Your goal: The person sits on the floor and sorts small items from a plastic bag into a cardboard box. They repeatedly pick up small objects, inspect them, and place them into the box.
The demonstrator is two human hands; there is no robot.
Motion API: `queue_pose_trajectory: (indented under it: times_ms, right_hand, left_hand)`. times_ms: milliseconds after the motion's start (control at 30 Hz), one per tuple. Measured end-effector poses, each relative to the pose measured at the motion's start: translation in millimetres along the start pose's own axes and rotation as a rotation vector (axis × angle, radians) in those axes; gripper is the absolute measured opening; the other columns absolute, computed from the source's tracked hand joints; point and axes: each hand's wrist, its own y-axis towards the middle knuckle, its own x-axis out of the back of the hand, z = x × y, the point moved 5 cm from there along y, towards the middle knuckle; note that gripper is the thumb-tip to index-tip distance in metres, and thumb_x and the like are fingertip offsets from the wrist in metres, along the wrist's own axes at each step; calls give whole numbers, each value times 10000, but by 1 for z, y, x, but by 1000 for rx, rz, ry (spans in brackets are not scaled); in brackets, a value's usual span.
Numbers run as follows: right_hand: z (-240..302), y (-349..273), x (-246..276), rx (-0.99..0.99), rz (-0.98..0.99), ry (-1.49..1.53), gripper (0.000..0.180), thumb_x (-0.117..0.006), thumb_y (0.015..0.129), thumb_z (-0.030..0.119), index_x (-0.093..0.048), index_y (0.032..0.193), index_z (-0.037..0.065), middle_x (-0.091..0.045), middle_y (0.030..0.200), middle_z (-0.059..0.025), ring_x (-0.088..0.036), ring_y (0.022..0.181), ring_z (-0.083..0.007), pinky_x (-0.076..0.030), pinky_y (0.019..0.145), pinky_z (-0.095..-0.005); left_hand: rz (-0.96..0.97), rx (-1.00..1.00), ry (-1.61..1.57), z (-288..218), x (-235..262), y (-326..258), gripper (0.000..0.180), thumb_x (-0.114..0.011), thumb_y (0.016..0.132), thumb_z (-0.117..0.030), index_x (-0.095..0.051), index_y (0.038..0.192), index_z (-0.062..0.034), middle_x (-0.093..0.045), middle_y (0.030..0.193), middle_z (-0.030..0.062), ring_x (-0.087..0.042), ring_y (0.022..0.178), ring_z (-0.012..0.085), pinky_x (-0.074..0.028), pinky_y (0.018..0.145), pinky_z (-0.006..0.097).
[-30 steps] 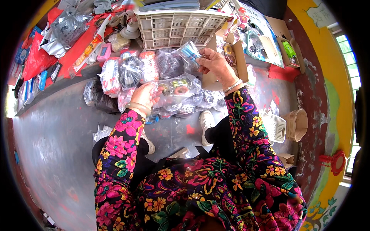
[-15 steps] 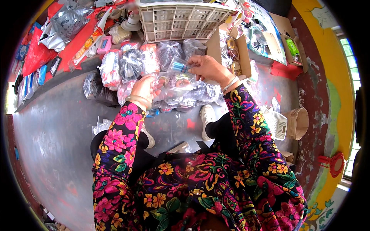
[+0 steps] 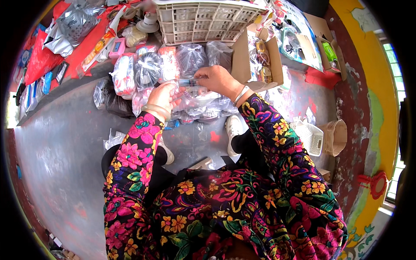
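Observation:
My left hand (image 3: 163, 99), a bangle on its wrist, pinches the edge of a thin clear plastic bag (image 3: 175, 88). My right hand (image 3: 218, 81) has its fingertips closed on a small clear packet with blue contents (image 3: 187, 82); what exactly is inside is too small to tell. The packet's far end points toward my left fingers and lies at the bag, though I cannot tell whether it is inside. Right beneath both hands spreads a pile of clear plastic bags (image 3: 199, 104) with dark and reddish contents. Beyond it sit a knotted bag with dark contents (image 3: 147, 71) and a dark grey bag (image 3: 190, 60).
A cream plastic crate (image 3: 210, 21) stands at the far side. An open cardboard box (image 3: 242, 60) of packed small goods is right of the pile. A white basket (image 3: 310, 136) and a brown bin (image 3: 336, 138) stand near the right wall. Red sheeting (image 3: 86, 47) with bagged goods lies far left.
My right hand has moved left with the packet, bringing it up to the plastic bag at my left hand. The left hand has hardly moved.

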Motion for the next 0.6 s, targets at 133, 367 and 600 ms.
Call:
queue_pose_trajectory:
  times_ms: [133,367,600]
  right_hand:
    - [1,1,1,43,-67,-124,180,-585,712,133,-610,862,37,-616,712,-117,-605,626,-198,-472,585,-285]
    - [25,-11,17,96,-125,-175,168,-521,723,181,-634,827,114,-593,619,-87,-599,638,-244,-471,616,-335]
    - [14,-4,18,163,-164,-468,163,-492,702,155,-639,771,147,-608,689,-99,-589,690,-292,-465,619,-374]
  left_hand:
    - [17,-1,14,0,1,3,203,-465,843,-210,-492,1013,-101,-605,915,77,-557,821,170,-412,703,308]
    - [-12,0,-25,2,0,0,202,-456,839,-192,-500,1018,-110,-607,901,68,-560,843,169,-386,727,318]
    - [6,1,15,0,-1,0,249,-423,839,-158,-491,1075,-117,-597,944,59,-565,847,150,-411,683,321]
